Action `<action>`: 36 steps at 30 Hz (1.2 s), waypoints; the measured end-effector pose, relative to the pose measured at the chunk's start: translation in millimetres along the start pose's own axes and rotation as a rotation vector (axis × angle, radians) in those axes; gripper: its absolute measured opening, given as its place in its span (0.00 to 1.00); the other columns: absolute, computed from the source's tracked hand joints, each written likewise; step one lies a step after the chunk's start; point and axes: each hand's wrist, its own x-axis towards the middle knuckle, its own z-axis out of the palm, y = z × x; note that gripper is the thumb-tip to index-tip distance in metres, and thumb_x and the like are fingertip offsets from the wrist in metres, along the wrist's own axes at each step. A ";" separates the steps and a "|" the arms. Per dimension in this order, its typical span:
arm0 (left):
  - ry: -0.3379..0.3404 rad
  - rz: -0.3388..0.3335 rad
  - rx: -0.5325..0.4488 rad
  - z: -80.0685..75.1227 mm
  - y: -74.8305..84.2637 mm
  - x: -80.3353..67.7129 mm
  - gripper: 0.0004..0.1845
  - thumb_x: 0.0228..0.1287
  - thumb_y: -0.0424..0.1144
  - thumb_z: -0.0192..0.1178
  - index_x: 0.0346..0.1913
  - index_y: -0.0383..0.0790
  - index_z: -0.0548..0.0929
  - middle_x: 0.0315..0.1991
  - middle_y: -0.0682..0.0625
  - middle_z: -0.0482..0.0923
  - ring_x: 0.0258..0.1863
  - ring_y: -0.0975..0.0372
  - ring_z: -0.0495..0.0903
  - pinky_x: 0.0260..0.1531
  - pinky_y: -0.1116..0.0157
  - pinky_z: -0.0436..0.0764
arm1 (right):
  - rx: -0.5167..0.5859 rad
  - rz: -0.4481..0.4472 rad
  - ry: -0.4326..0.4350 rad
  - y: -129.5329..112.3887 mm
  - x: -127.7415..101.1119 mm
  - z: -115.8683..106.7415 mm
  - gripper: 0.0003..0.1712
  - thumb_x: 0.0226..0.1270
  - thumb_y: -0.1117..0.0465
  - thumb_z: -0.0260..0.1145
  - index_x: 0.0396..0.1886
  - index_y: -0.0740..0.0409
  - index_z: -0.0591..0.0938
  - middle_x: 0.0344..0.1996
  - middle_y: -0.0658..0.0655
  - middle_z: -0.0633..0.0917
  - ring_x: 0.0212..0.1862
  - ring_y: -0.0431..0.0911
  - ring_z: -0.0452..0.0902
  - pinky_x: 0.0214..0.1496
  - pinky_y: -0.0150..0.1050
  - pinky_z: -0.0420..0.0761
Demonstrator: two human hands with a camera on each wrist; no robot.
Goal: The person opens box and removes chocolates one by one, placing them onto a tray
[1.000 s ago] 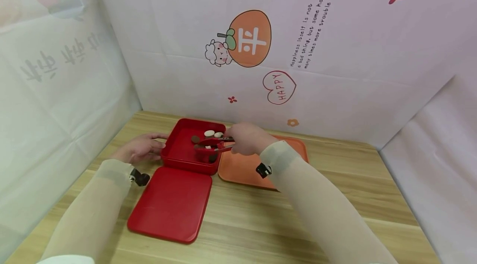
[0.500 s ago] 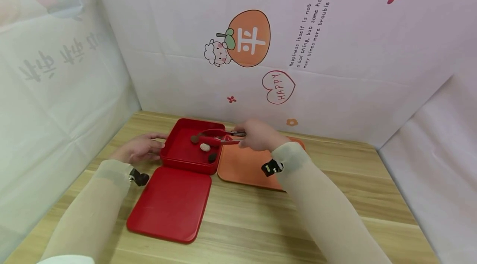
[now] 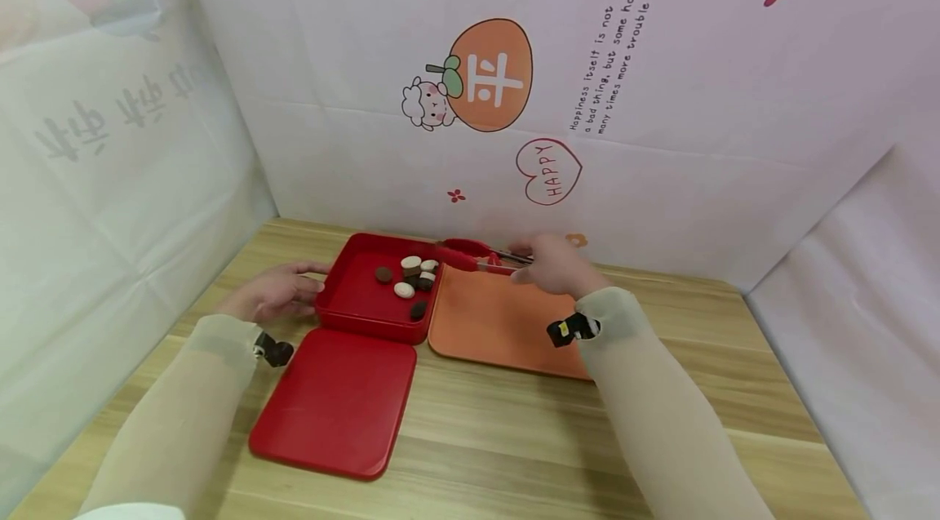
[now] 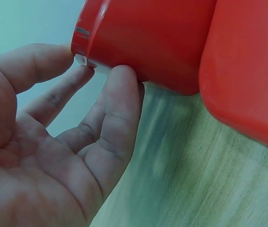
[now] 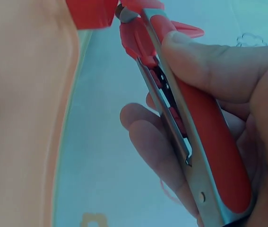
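Fingers of your right hand (image 3: 556,267) curl round the red tongs (image 3: 477,255), held over the seam between red box (image 3: 352,312) and orange tray (image 3: 492,332). Your left hand (image 3: 273,291) lies relaxed, fingertips (image 4: 124,78) touching the box's outer wall; bare wood lies near you, past the red lid (image 3: 334,402).

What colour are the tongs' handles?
Red over bare metal on the tongs, clearest in the right wrist view.
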 end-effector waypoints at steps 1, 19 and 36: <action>0.002 0.000 0.004 -0.2 -0.1 0.1 0.32 0.74 0.30 0.52 0.76 0.30 0.53 0.61 0.32 0.74 0.54 0.48 0.79 0.49 0.55 0.79 | -0.004 0.011 0.006 2.9 -1.2 -0.8 0.32 0.63 0.61 0.73 0.66 0.62 0.77 0.61 0.60 0.79 0.64 0.57 0.70 0.65 0.56 0.68; -0.003 0.003 0.000 -1.5 -1.2 0.8 0.32 0.75 0.31 0.52 0.76 0.30 0.54 0.60 0.33 0.75 0.55 0.47 0.78 0.51 0.53 0.78 | -0.056 0.040 0.038 43.0 -0.9 24.8 0.26 0.61 0.61 0.74 0.59 0.64 0.82 0.53 0.60 0.83 0.52 0.55 0.77 0.57 0.55 0.75; 0.000 -0.010 -0.002 -0.7 -1.5 2.4 0.31 0.75 0.30 0.52 0.76 0.31 0.55 0.61 0.32 0.74 0.54 0.48 0.79 0.49 0.55 0.79 | -0.045 0.094 0.022 47.4 0.9 29.7 0.28 0.63 0.61 0.72 0.62 0.65 0.80 0.57 0.61 0.81 0.59 0.58 0.74 0.61 0.56 0.72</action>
